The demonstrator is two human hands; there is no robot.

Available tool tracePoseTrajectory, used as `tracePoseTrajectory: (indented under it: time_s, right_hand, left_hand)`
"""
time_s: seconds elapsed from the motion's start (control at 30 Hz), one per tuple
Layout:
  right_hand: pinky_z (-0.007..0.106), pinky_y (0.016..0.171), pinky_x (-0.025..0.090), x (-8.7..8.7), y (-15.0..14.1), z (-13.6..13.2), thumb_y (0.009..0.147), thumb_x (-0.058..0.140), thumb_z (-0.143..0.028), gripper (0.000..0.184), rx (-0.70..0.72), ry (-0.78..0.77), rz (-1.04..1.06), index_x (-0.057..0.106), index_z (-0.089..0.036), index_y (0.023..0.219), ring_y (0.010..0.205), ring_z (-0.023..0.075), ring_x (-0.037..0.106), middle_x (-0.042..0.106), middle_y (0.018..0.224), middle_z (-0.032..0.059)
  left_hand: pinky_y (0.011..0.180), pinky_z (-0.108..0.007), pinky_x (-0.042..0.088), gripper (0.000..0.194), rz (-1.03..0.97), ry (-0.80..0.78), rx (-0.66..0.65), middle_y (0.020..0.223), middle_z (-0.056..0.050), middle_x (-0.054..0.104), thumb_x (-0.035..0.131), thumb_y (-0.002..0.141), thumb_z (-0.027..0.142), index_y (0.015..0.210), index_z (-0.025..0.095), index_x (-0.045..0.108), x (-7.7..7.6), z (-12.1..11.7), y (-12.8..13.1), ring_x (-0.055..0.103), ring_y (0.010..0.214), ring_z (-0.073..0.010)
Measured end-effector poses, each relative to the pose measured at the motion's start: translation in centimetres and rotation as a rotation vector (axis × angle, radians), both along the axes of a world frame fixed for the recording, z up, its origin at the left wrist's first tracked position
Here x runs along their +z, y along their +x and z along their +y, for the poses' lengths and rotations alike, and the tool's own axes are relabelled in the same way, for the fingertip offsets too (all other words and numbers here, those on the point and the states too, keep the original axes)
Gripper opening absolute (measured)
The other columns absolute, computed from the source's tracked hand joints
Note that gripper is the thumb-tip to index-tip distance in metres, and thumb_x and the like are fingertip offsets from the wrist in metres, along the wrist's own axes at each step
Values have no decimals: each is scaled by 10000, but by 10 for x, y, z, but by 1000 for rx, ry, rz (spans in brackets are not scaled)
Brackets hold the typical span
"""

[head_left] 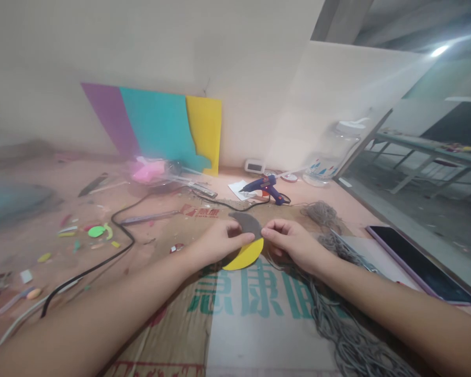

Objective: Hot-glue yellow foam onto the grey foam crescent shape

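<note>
Between my hands is a crescent-shaped piece, its lower part bare yellow (248, 255) and its upper part covered by a grey layer (248, 224) that looks like wound yarn. My left hand (219, 242) grips it from the left, thumb lying across the front. At its right edge, my right hand (292, 242) is closed in a pinch, with a thin grey strand trailing below the fingers. Loose grey yarn (349, 335) runs beneath my right forearm, and a tangled clump of it (322, 212) lies beyond that wrist.
A blue glue gun (262, 185) with a lit red light rests ahead, its black cord (131, 238) curving left. Coloured boards (157, 123) lean on the wall. A phone (416, 262) and a clear jug (329, 154) stand right. Scraps (97, 231) litter the left side.
</note>
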State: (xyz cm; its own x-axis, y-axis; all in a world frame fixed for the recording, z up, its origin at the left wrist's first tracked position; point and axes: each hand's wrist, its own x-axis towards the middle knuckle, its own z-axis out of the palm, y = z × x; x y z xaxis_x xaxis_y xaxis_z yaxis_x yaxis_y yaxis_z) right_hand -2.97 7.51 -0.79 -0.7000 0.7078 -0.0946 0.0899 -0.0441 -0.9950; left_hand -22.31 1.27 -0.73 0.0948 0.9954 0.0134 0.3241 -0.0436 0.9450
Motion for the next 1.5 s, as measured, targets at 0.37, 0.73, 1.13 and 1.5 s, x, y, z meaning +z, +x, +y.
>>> tracePoseTrajectory:
  time_s: [0.37,0.73,1.13,1.5]
  right_hand:
    - [191,399,239,7,1,1,781,673,-502,352,-33,101,-83,595,-161,819,401,62,337,442,469,-72]
    - [194,389,249,8,0,-1,786,650,-506,352,-110,213,-143,563,-169,733,403,67,356,446,479,-65]
    - [192,434,338,6,3,5,780,675,-465,300,-54,166,-69,613,-174,819,450,79,432,495,514,-59]
    - [186,384,308,11,1,-4,796,633,-442,270,-89,198,-152,582,-179,827,405,76,402,472,497,-65]
  left_hand:
    - [451,-205,276,360,8,-27,5,547,40,472,604,750,488,669,141,555,3,-1,0,406,483,-87]
    - [457,-198,279,362,54,23,-19,567,43,453,585,786,479,662,140,554,-3,0,-2,415,514,-84]
    - [371,-192,226,359,-104,-120,-37,480,75,415,574,794,515,736,166,518,-7,2,-5,354,382,-68]
    - [416,-191,256,395,1,-83,-57,514,29,493,599,767,498,611,138,553,1,-1,-5,413,443,-71]
